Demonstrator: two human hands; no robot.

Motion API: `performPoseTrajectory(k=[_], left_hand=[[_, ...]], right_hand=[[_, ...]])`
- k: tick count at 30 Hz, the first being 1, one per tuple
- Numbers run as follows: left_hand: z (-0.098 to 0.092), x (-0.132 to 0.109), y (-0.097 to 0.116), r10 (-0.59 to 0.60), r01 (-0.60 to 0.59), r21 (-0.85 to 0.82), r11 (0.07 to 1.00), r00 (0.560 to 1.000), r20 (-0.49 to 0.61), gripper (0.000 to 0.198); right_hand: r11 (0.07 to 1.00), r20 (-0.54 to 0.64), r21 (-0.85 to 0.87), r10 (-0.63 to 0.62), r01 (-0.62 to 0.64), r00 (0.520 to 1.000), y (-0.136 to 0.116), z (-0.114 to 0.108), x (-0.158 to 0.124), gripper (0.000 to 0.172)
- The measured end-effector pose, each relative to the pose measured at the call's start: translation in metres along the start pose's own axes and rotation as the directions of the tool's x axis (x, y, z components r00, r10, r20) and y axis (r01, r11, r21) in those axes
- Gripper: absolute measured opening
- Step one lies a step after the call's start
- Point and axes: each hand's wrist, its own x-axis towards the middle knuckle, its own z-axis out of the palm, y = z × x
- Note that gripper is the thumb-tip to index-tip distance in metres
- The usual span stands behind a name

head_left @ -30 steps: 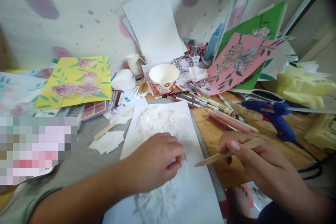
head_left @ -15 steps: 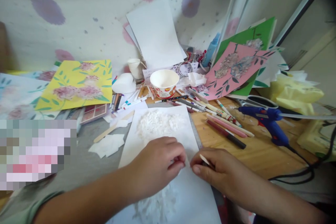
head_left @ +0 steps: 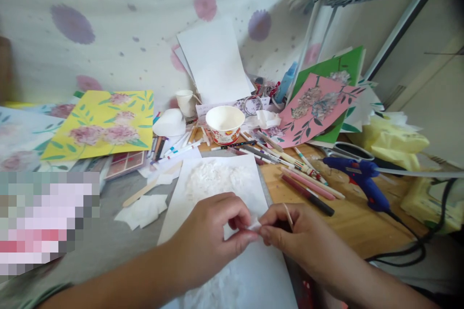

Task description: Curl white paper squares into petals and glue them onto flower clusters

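Observation:
My left hand (head_left: pixel 213 231) and my right hand (head_left: pixel 297 234) meet over a white sheet of paper (head_left: pixel 259 193), closed in pinches. Between their fingertips is a small scrap of white tissue paper (head_left: pixel 254 224). A thin wooden stick (head_left: pixel 288 216) pokes up from the fingers of my right hand. Ruffled white tissue forms a cluster (head_left: pixel 208 178) on the upper part of the sheet. Another pale ruffled patch (head_left: pixel 213 292) lies lower down, partly covered by my left forearm. Flat tissue pieces (head_left: pixel 143 210) rest left of the sheet, beside a wooden craft stick (head_left: pixel 139 193).
Behind the sheet stands a paper bowl (head_left: pixel 225 123) among scattered pens. A blue glue gun (head_left: pixel 357 171) with its cord lies to the right. Flower pictures lean on both sides, one yellow (head_left: pixel 97 111), one pink (head_left: pixel 308 125). A pixelated patch hides the left edge.
My hands have come together, and the white tissue scrap now shows between their fingertips. The stick in my right hand has tilted more upright. The view has shifted slightly.

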Motion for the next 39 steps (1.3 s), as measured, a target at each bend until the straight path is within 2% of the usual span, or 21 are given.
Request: performPoseTrajectory(k=[5,10,16,22,26,31,34,39], left_hand=[[0.000,0.001,0.005,-0.131,0.139,-0.148,0.979,0.989,0.062,0.011],[-0.001,0.002,0.004,-0.159,0.175,-0.247,0.953,0.984,0.083,0.009],[-0.003,0.004,0.003,-0.186,0.207,-0.290,0.934,0.978,0.098,0.011],[-0.003,0.001,0.002,-0.155,0.171,-0.313,0.934,0.985,0.076,0.011],[-0.003,0.000,0.003,-0.130,0.157,-0.409,0.899,0.987,0.092,0.008],[-0.002,0.000,0.004,-0.076,0.124,-0.463,0.878,0.990,0.121,0.016],[0.002,-0.001,0.002,-0.137,0.203,-0.539,0.818,0.978,0.160,0.011],[0.006,-0.001,0.000,-0.159,0.255,-0.729,0.636,0.967,0.199,0.014]], right_hand=[[0.995,0.029,0.093,0.032,-0.035,0.999,-0.003,0.001,-0.001,0.017],[0.977,0.083,0.209,0.023,-0.040,0.996,-0.001,-0.002,-0.002,0.019],[0.964,0.077,0.255,0.060,-0.078,0.995,-0.001,-0.004,-0.002,0.018],[0.959,0.062,0.268,0.080,-0.094,0.995,-0.005,-0.003,-0.001,0.026],[0.950,0.041,0.305,0.061,-0.070,0.997,-0.006,-0.003,-0.001,0.030],[0.955,0.029,0.280,0.089,-0.094,0.996,-0.006,-0.003,-0.001,0.032],[0.956,0.037,0.279,0.079,-0.086,0.996,-0.007,-0.003,-0.001,0.034],[0.959,0.045,0.281,0.014,-0.027,0.999,-0.011,-0.001,0.000,0.035]])
